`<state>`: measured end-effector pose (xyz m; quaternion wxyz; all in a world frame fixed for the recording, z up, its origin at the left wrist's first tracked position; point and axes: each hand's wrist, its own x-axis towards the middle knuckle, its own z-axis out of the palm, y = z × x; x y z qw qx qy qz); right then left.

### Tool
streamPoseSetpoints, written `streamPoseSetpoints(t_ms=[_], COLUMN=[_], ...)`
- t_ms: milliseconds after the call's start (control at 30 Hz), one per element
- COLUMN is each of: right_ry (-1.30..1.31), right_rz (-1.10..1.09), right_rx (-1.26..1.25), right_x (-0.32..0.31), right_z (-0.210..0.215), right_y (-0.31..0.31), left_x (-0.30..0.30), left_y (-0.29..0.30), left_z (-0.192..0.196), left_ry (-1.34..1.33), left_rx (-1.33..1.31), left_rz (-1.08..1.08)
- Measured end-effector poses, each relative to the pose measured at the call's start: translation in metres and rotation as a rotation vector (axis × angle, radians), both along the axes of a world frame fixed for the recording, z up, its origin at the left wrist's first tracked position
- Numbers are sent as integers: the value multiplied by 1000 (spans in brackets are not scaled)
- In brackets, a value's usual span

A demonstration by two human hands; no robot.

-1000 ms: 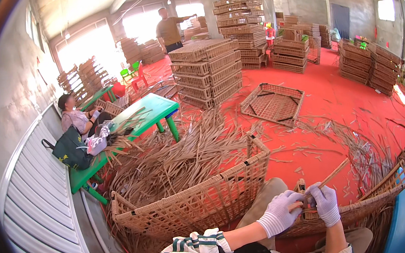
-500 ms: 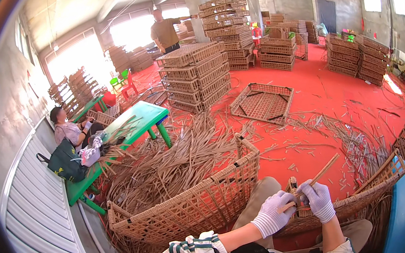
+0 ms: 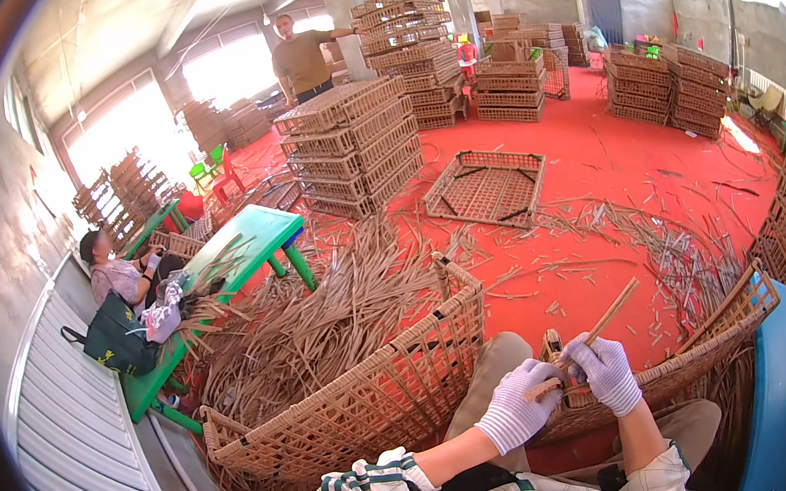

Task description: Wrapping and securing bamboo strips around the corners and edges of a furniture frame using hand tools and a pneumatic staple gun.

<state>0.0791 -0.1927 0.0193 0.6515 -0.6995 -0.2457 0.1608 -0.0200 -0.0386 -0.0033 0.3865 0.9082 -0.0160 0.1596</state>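
Observation:
Both my hands wear thin white striped gloves and work close together at one corner of a brown woven tray (image 3: 689, 375) by my knees. My right hand (image 3: 604, 373) is closed in a pinch on a flat brown weaving strip (image 3: 617, 305), whose long end sticks up to the upper right. Beside it, my left hand (image 3: 518, 408) is closed at the corner, with a short strip end (image 3: 542, 388) poking out between thumb and fingers. The fingers hide where the strip meets the tray's edge. Left of my knee, another woven tray side (image 3: 362, 395) leans upright.
Loose strips (image 3: 324, 321) lie heaped on the red floor. A green table (image 3: 238, 249) holds a dark bag (image 3: 112, 336); a blue board (image 3: 780, 395) stands right. Beyond are a flat tray frame (image 3: 486, 186), stacked trays (image 3: 353, 148), a seated person (image 3: 120, 272) and a standing person (image 3: 304, 57).
The view has shifted a little, so the room sits further left and higher. Both hands stay at the tray corner, still gripping, with the strip's long end pointing the same way.

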Motion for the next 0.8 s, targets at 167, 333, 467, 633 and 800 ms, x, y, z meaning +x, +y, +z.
streamPoseSetpoints(t_ms=[167, 333, 467, 633, 800], right_ry=[-43, -46, 5, -17, 5], right_rz=[18, 19, 22, 18, 10], right_rx=[25, 39, 36, 23, 18], right_x=[0, -1, -1, -1, -2], right_z=[-1, 0, 3, 1, 2], right_y=[0, 1, 0, 1, 0], left_x=[0, -1, -1, -1, -1], left_y=[0, 0, 0, -1, -2], left_z=[2, 2, 3, 0, 2], left_ry=[14, 19, 12, -14, 4], left_rx=[-17, -31, -38, -30, -17], left_rz=[-19, -20, -16, -8, 0])
